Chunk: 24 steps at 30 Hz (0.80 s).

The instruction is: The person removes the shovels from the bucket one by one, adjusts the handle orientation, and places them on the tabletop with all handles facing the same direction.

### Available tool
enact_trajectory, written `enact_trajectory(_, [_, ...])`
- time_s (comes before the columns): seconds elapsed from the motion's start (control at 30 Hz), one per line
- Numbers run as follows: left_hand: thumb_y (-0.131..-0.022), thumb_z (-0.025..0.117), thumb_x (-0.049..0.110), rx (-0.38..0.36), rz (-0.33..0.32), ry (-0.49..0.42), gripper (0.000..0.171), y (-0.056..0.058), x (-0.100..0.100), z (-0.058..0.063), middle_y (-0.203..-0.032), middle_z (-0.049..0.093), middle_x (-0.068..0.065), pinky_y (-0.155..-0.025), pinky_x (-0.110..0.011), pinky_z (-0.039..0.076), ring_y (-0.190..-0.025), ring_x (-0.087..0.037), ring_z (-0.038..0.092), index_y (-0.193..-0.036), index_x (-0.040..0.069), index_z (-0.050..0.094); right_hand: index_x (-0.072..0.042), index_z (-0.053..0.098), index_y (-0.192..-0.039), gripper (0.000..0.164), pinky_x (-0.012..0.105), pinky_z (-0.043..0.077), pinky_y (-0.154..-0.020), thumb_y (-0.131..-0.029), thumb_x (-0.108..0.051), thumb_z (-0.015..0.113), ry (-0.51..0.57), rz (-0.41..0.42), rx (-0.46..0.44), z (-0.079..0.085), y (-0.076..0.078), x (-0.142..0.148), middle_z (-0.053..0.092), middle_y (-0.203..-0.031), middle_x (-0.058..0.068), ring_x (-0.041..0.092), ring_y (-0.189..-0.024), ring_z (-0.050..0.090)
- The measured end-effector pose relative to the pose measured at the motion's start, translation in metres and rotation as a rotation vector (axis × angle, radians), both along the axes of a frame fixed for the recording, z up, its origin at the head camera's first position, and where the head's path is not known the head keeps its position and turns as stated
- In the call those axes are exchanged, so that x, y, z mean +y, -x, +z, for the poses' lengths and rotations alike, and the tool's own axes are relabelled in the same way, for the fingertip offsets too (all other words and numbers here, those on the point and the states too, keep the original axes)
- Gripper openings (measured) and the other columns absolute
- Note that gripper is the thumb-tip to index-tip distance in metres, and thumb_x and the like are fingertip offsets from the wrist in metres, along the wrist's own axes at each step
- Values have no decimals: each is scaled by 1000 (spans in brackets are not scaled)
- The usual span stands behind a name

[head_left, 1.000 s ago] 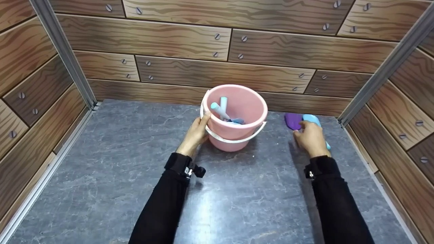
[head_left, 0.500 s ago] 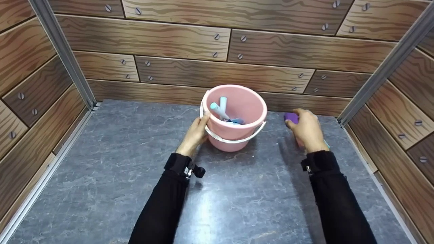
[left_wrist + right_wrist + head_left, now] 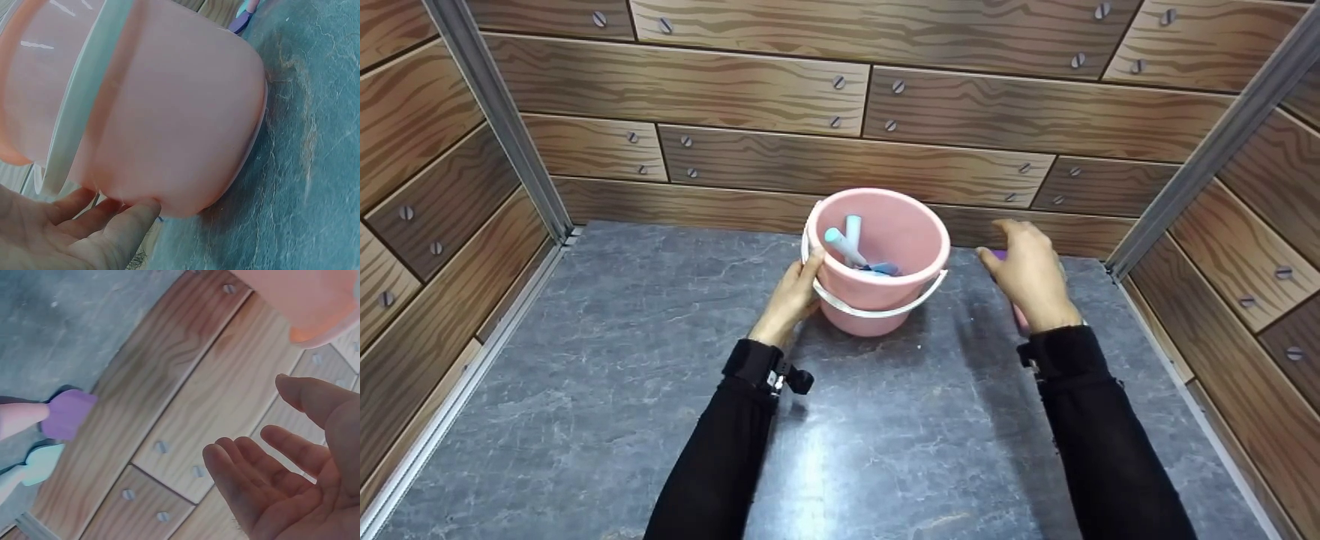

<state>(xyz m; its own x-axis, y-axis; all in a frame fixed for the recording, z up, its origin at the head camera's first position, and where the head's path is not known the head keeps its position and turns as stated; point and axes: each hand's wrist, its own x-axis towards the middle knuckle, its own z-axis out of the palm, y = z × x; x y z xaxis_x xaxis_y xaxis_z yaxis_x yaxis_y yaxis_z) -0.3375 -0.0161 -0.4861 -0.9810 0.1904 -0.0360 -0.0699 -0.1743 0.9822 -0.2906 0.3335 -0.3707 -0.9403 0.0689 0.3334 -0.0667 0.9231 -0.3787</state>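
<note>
Pink bucket (image 3: 877, 259) steadied by left hand (image 3: 791, 296), right hand (image 3: 292, 467) open, empty, wrist view reveals purple spatula (image 3: 64, 415)

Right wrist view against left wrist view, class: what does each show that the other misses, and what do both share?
Only the right wrist view shows the open, empty right hand, the pale blue scoop-shaped plastic tool and the screwed wood-pattern wall panels. Only the left wrist view shows the left hand touching the bucket's base and the white plastic bucket handle. Both show the pink plastic bucket, the purple-headed, pink-handled plastic tool and the grey marbled tabletop.
</note>
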Motion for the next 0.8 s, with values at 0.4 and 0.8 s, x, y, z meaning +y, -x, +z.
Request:
enact_trajectory(0.4, [-108,70,74,5,-28,-17,85,41,0,-45,-148,68,-22,-123,-58,61,-136,-34,69,-151,1,62,6,66,-158,56,72,53,-126,-112,-22,79,-25,71,53,21,-1,-33,69,-157,35,56,-150,64])
enact_trajectory(0.8, [-112,63,70,-16,11,23,84,16,0,-16,-151,66,-24,-120,-55,64,-134,-33,70,-155,-1,59,4,65,-160,56,67,53,-130,-111,-21,79,-80,149,57,30,-3,-66,68,-160,31,52,-152,65])
